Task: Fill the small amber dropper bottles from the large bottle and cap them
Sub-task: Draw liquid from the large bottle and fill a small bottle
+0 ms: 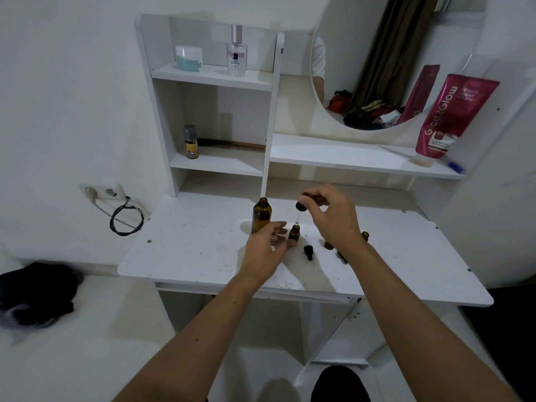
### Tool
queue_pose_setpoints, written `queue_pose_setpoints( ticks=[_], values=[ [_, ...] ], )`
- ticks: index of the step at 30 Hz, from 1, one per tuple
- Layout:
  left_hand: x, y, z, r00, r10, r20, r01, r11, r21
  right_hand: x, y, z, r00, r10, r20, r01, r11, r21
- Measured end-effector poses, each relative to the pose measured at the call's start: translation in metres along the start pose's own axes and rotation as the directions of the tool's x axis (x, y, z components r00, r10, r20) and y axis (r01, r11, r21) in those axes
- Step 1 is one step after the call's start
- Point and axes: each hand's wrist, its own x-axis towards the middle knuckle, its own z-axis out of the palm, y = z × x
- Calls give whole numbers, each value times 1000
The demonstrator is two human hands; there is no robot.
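Right hand (333, 216) pinching black dropper cap (301, 205), glass pipette hanging straight down over mouth of small amber bottle (294, 235) – lined up, likely for capping

Left hand (266, 250) at bottle base, fingers loosely bent; steadying it by the look, firm grip or mere touch impossible to tell

Large amber bottle (261, 216) upright, uncapped, just behind left hand on desk (188, 250) – within reach for pouring

Spare dropper cap (308, 252) lying near; more small bottles (365, 235) partly hidden behind right wrist
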Motion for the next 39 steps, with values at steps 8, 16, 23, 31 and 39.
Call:
queue_pose_setpoints(
  ticks=[8, 16, 23, 31, 39],
  values=[
    [2, -16, -47, 998, 15, -53, -14, 1000, 18, 18, -28, -4, 993, -89, -80, 95, 993, 68],
    [16, -25, -57, 988, -54, -142, 55, 998, 2, 38, -50, 14, 992, -41, -118, 67, 972, 224],
    [23, -28, -55, 992, -96, -88, 97, 995, 13, 47, -49, 23, 994, -35, -103, 57, 974, 221],
    [22, -27, -55, 992, -88, -85, 91, 995, 31, 37, -31, 55, 993, -36, 114, 25, 996, 91],
    [23, -29, -54, 994, -64, -89, 70, 995, 64, 31, -16, 72, 989, -15, 150, 5, 998, 61]
  ],
)
